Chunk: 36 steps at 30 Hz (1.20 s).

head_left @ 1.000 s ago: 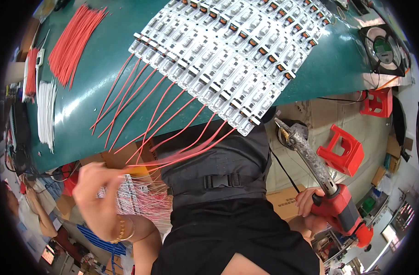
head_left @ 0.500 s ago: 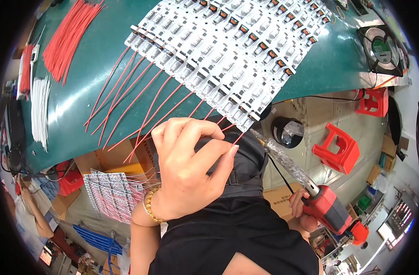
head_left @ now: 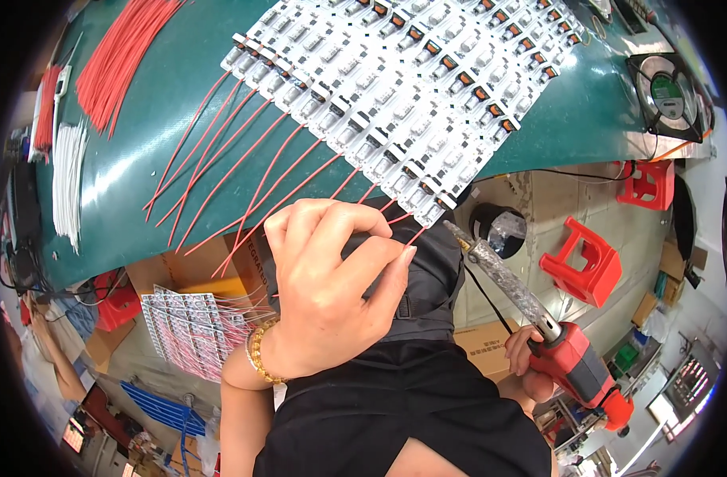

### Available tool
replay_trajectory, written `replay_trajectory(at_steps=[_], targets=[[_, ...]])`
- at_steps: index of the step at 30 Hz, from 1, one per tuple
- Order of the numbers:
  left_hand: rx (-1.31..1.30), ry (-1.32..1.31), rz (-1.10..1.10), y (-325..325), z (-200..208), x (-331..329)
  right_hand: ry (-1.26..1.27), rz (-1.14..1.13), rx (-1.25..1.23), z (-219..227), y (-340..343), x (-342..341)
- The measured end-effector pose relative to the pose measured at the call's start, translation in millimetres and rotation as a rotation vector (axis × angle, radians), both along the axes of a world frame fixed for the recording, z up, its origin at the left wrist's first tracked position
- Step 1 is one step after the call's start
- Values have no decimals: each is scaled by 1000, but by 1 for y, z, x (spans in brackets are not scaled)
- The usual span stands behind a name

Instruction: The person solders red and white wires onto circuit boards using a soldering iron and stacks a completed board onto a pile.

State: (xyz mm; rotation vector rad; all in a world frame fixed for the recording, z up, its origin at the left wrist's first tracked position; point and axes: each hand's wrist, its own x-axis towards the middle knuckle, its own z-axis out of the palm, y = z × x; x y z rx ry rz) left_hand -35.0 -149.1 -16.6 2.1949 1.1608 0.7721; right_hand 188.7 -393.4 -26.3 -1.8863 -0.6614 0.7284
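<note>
My left hand (head_left: 332,286) pinches a red wire (head_left: 416,236) between thumb and fingertips, and the wire's far end meets the near corner of a white circuit board panel (head_left: 395,119). A row of other red wires (head_left: 244,179) trails from the panel's near-left edge, some passing behind my left hand. My right hand (head_left: 526,367) is wrapped round the handle of a red and black soldering iron (head_left: 513,290). Its tip points up-left and sits just right of the panel's corner, with a small gap showing.
Bundles of red wires (head_left: 121,67) and white wires (head_left: 69,187) lie on the green table (head_left: 133,215). A fan (head_left: 667,95) stands at the right. Below are a black bin (head_left: 499,229), red stools (head_left: 584,262) and wired panels (head_left: 190,330). Another person's arm (head_left: 53,350) shows at far left.
The soldering iron's tip has moved slightly right, away from the wire at the panel's corner. The panel sits slightly farther right in view. My left hand keeps its pinch.
</note>
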Motion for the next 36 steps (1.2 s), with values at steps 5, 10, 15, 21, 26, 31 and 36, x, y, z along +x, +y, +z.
replay_trajectory(at_steps=[5, 10, 15, 21, 26, 31, 36], targets=[[20, -23, 2, 0, -1, -4, -38, 269, 219, 3, 22, 5], [23, -46, 6, -2, -1, 1, 396, 180, 227, 10, 48, -1], [25, -74, 10, -2, -7, -1, 199, 298, 321, 0, 40, 7], [-1, -43, 42, -1, 0, -4, 148, 218, 277, 2, 33, 9], [12, -36, 22, 0, 1, 0, 1, 485, 327, -2, 28, 26], [-3, -43, 23, -3, -6, -2, 236, 385, 362, -3, 37, 21], [-10, -34, 31, -2, 0, -3, 281, 368, 343, 2, 48, 19]])
